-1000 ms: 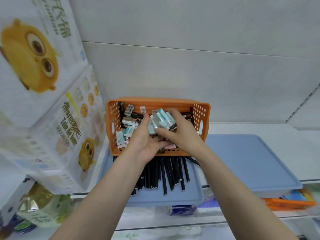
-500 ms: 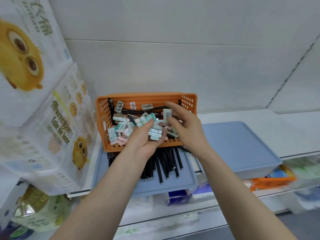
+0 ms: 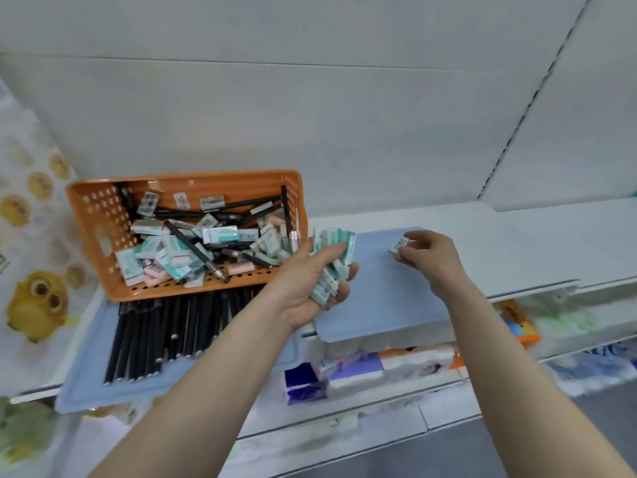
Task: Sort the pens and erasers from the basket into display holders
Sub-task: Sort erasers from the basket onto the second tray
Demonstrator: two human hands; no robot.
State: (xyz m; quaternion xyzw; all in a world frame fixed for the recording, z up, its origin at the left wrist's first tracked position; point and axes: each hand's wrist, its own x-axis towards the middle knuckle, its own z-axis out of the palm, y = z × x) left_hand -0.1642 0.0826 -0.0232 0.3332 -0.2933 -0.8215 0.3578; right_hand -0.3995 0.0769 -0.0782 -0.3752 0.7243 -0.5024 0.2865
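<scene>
Both hands are now coming away from the orange basket (image 3: 96, 219), where half a second ago they were still gathering among the loose erasers (image 3: 162, 250). The left hand (image 3: 303, 281) is hovering just past the basket's right end, at the near-left corner of the right-hand blue tray (image 3: 386, 305). The right hand (image 3: 431, 257) is reaching further out over the middle of that tray. This is looking like a shift from collecting to placing, with this bare tray serving as the erasers' holder. A row of black pens (image 3: 155, 336) is already lying on the left-hand blue tray (image 3: 89, 374), in front of the basket. The left grip is turned palm up and curling loosely around a handful of erasers (image 3: 336, 238), thumb across the top and fingers cupping from below, with several packets sticking out above. The right grip is nearly closed, thumb and fingertips pinching a single eraser (image 3: 400, 245) just above the tray surface; whether it is touching the tray I cannot tell. Many erasers and a few pens are still lying mixed in the basket on the shelf, so the sorting is looking far from finished.
</scene>
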